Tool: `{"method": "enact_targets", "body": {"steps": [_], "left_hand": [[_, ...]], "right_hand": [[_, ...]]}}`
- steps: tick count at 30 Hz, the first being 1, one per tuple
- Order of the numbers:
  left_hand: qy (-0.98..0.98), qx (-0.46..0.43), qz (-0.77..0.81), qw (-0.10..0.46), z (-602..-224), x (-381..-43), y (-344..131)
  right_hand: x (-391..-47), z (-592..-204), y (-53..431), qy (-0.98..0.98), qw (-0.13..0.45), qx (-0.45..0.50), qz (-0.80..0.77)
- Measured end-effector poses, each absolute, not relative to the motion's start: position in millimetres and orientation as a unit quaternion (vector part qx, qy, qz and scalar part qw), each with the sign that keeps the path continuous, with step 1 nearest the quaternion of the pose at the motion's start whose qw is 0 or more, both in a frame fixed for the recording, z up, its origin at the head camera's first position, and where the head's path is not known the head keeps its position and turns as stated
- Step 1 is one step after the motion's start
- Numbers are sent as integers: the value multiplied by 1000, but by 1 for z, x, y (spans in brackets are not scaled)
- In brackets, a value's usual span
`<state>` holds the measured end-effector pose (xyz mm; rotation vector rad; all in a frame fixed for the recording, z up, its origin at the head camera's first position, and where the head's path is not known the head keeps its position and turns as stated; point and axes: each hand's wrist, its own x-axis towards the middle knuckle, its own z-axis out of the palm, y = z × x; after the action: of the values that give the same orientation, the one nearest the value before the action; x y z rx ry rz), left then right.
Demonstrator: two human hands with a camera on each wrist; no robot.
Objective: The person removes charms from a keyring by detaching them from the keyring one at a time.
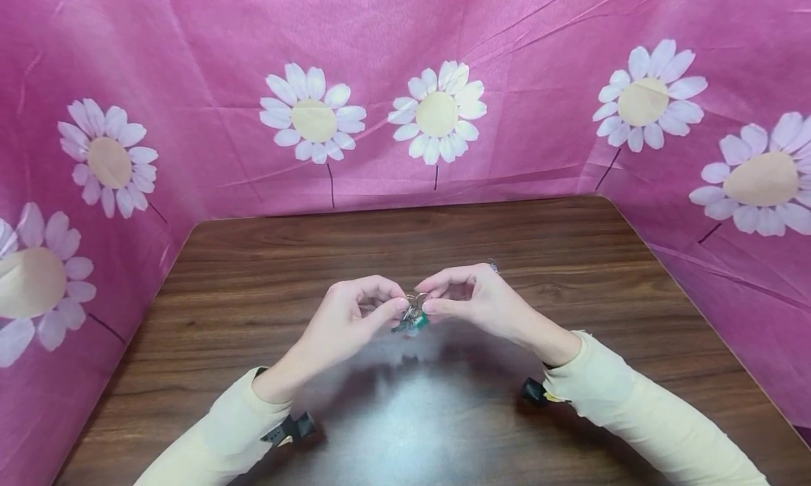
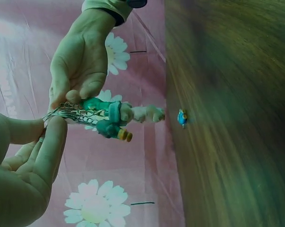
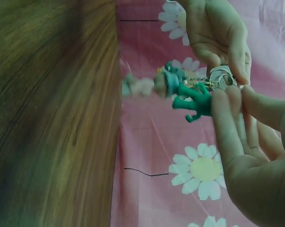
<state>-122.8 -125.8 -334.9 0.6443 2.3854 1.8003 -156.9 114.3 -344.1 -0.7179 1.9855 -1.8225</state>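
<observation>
Above the middle of the table, a bunch of figure keychains [image 1: 415,322] hangs from metal key rings held between both hands. My left hand [image 1: 355,317] pinches the rings from the left with thumb and fingers. From the right, my right hand [image 1: 484,304] pinches the rings too. The right wrist view shows a green figure [image 3: 194,101], metal rings [image 3: 222,78] and chains, with a paler figure wearing a teal hat [image 3: 171,82] beyond. Dangling below the chains in the left wrist view are figures in green, teal and pale colours. Fingertips partly hide the rings.
A small blue and yellow figure [image 2: 182,117] lies on the brown wood-grain table [image 1: 253,260], mostly hidden behind the right hand in the head view. Pink cloth [image 1: 380,21] with white daisies stands around the back and sides. Black wrist straps show at both cream sleeves [image 1: 241,422].
</observation>
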Motion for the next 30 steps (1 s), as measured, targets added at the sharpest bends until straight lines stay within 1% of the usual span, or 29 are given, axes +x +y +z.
{"method": "enact_targets", "body": {"steps": [4,9,15,19,22,27,30], "left_hand": [[758,207,614,73,-335,-128,-128],[704,184,671,143,-336,-135,-131],[677,152,689,210,-344,-147,-136],[676,145,678,250,-351,-157,-140],[690,168,652,267,-350,-165,-143],[720,231,596,270,-336,-174,-145],[732,248,570,279,-328,-177,-145]], "right_hand": [[-162,-347,112,716,174,-280,-615],[-165,-350,110,730,168,-288,-597],[-170,-352,108,724,208,-264,-602],[-173,-353,108,733,222,-274,-582],[-176,-353,107,743,223,-296,-557],[-176,-350,107,754,221,-325,-527],[-175,-349,107,754,217,-329,-526]]}}
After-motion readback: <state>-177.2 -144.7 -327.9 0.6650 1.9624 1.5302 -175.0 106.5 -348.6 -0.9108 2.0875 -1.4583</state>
